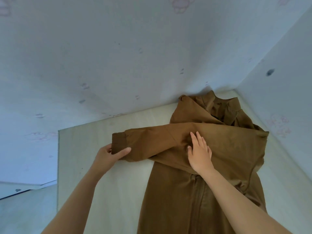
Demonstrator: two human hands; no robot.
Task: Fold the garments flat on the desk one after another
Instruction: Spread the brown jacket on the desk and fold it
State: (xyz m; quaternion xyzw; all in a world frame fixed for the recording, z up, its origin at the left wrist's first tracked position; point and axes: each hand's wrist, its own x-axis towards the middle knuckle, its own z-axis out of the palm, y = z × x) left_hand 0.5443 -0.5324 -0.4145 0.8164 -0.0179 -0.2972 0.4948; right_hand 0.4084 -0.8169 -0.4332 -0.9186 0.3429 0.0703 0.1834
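Two walls [118, 56], papered pale blue with faint pink motifs, fill the upper half of the view and meet in a corner at about 1 o'clock. Below them we see the desk [101, 183], a pale wood-grain top whose left edge runs from 9 o'clock down toward 7 o'clock.

The jacket [228, 166], brown, lies front-up on the right half of the desk. Its collar [224, 105] is bunched in the corner at 1 o'clock, against the wall. Its body runs down to 6 o'clock and leaves the view at the bottom edge.

One sleeve [152, 142] starts from the shoulder at 3 o'clock, is laid straight across the chest and points toward 9 o'clock. Its end reaches past the jacket's left side, over bare desk. We cannot tell whether that end touches the desk.

The right hand [200, 154] enters from 5 o'clock and lies flat near the middle of the chest. Its fingers are straight, close together and point toward 12 o'clock, and the palm presses the cloth where sleeve and body overlap; it grasps nothing.

The left hand [108, 156] enters from 7 o'clock, at 9 o'clock of the right hand and well apart from it. It pinches the ribbed cuff [119, 141], with the thumb on top and the fingers curled round the cuff's end.

The zip [200, 200] runs from under the right wrist toward 6 o'clock.
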